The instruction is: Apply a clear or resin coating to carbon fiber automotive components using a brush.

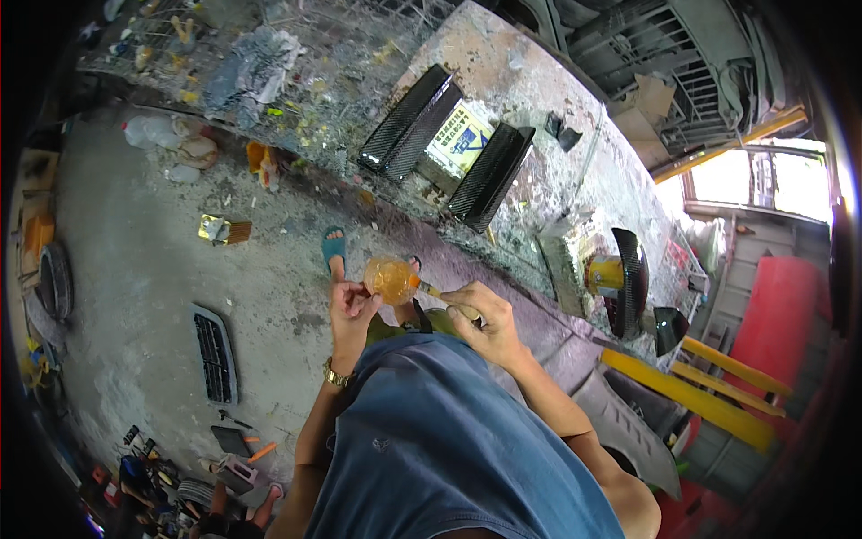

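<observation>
In front of my waist my left hand (352, 310) grips a round clear plastic cup (386, 277) by its left side. Amber liquid shows inside it. From the right, my right hand (483, 322) closes round the thin yellowish handle of a brush-like tool (432, 290). Its far end reaches the cup's right side, by an orange patch; whether bristles are there I cannot make out. Beyond the cup, a long glossy black carbon-fibre part (411, 126) and a second carbon-fibre part (492, 176) rest on the stained workbench (346, 99), either side of a printed tin.
Farther right, a curved carbon-fibre part (631, 283) leans on a yellow can (603, 274). A black grille (214, 355) lies on the concrete floor at left, with a gold-coloured packet (215, 228) beyond it. Yellow bars (687, 400) and a grey panel (624, 427) stand at right.
</observation>
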{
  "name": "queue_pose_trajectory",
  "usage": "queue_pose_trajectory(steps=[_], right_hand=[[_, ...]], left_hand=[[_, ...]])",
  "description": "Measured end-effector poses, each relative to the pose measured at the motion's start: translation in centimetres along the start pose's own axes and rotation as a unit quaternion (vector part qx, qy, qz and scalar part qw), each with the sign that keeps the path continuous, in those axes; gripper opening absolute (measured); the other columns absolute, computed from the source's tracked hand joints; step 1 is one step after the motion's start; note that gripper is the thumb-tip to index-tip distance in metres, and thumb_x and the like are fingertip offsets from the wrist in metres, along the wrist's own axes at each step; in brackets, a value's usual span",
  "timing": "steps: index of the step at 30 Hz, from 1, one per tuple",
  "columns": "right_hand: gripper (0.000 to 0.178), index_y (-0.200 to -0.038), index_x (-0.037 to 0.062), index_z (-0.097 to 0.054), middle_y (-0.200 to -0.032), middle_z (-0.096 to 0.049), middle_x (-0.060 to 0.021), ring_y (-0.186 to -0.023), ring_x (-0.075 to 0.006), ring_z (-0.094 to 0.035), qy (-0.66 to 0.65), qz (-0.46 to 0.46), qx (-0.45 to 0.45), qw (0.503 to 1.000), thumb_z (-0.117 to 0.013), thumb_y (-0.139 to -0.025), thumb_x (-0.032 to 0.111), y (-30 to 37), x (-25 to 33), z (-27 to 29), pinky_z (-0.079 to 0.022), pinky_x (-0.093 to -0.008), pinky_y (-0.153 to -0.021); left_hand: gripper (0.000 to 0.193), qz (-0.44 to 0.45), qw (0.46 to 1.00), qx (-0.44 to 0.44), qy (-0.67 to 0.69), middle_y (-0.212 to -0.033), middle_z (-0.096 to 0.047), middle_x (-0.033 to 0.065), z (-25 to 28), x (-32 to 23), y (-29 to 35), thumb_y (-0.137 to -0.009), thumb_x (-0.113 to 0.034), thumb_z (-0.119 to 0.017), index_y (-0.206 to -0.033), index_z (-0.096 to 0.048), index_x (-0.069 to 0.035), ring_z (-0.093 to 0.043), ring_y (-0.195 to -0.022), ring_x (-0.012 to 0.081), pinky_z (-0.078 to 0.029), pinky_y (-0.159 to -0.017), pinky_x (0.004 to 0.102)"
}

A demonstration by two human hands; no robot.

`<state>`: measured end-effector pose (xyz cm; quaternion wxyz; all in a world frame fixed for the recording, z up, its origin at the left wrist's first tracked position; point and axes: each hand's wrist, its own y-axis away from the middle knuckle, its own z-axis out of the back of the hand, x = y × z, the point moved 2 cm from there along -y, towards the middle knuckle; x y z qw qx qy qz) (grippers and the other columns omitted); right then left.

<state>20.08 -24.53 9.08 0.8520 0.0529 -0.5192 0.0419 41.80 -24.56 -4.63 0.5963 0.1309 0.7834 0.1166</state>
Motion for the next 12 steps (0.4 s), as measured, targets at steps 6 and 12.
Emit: queue_pose_trajectory(steps=[6, 12], right_hand=[[0.024, -0.107, 0.0041, -0.063, -0.088, -0.061, -0.0115, -0.076, -0.0256, -0.063, 0.032, -0.06, -0.027, 0.997, -0.063, -0.082, 0.001, -3.1, 0.7, -3.1, -0.051, -0.0333, -0.066], [0.032, -0.117, 0.0098, -0.06, -0.091, -0.058, -0.0095, -0.073, -0.0274, -0.064, 0.193, -0.128, -0.002, 0.973, -0.06, -0.086, 0.005, -4.7, 1.8, -5.7, -0.053, -0.0349, -0.062]], left_hand=[[0.031, 0.047, 0.995, 0.066, -0.05, -0.093, -0.053, 0.0004, 2.0, 0.1, -5.2, -0.082, 0.002, -0.067, -0.103, -0.045, -0.004, -0.045, -0.075, 0.0027, -0.041, -0.071, 0.0178], [0.036, 0.108, 0.977, 0.185, 0.0, -0.112, -0.052, 0.0068, 2.8, -1.8, -9.1, -0.083, 0.004, -0.066, -0.107, -0.042, -0.006, -0.054, -0.105, 0.0128, -0.045, -0.092, 0.0272]])
